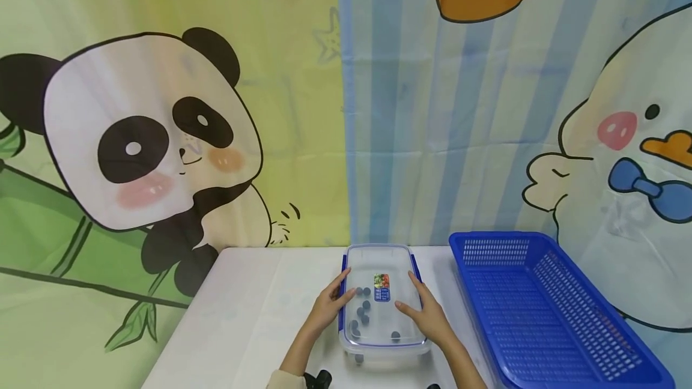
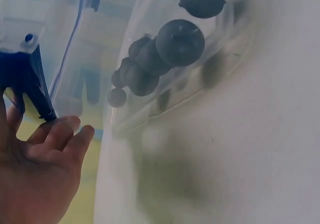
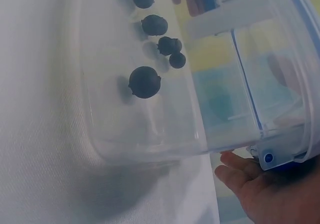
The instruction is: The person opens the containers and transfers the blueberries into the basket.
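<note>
partly hidden by blue latches (image 2: 24, 66), left hand (image 1: 326, 306) and right hand (image 1: 430, 316) spread against container (image 1: 381, 316).

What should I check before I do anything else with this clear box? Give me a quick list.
1. Lid on the box: ok, it covers the top.
2. Left hand and right hand at opposite sides: ok.
3. Side clips fully fastened: cannot tell; the hands partly hide them.
4. Dark balls inside: ok, several show through the clear plastic.
5. Blue basket out of the way: ok, it stands apart, right of the box.
</note>
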The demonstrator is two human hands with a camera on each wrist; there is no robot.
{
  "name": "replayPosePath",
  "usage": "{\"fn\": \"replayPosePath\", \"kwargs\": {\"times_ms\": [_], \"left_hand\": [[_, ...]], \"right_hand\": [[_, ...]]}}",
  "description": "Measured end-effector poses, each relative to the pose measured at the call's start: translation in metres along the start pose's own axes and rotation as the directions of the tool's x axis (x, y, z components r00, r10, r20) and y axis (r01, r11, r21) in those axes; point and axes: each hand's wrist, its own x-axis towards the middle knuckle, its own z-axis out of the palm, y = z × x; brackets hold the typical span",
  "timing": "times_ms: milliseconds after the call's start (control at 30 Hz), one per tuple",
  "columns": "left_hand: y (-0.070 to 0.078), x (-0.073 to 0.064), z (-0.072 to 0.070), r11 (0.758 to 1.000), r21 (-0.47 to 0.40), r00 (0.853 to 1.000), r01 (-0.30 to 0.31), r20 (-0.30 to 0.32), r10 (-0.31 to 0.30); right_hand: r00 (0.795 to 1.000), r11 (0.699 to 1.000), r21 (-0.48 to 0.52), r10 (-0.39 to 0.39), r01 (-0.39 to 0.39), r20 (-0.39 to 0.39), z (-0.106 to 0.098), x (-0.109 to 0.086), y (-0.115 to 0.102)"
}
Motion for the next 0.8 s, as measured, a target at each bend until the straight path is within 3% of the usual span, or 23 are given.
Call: {"fn": "replayPosePath", "kwargs": {"times_ms": [67,300,367,500,667,800], "left_hand": [[0.001,0.001,-0.001,0.999,-0.035,1.0,0.002,0.021,-0.002],[-0.027,0.012,-0.005,0.997,-0.066,0.997,0.045,0.065,-0.04],[-0.028,0.013,-0.006,0.994,-0.091,0.995,0.067,0.079,-0.06],[-0.029,0.014,-0.009,0.992,-0.116,0.992,0.055,0.116,-0.041],[-0.012,0.007,-0.012,0.992,-0.113,0.987,0.06,0.155,-0.042],[-0.021,0.009,-0.016,0.991,-0.115,0.981,0.07,0.19,-0.047]], "right_hand": [[1.0,1.0,0.008,0.003,-0.003,0.004,-0.001,0.0,0.0],[0.999,0.998,0.054,0.026,-0.028,0.024,-0.002,0.001,-0.001],[0.999,0.997,0.065,0.03,-0.031,0.026,-0.002,0.001,-0.001],[0.999,0.996,0.077,0.03,-0.033,0.033,-0.003,0.002,-0.002],[0.999,0.996,0.08,0.027,-0.029,0.033,-0.003,0.001,-0.001],[0.999,0.996,0.082,0.031,-0.034,0.035,-0.001,0.002,0.001]]}}
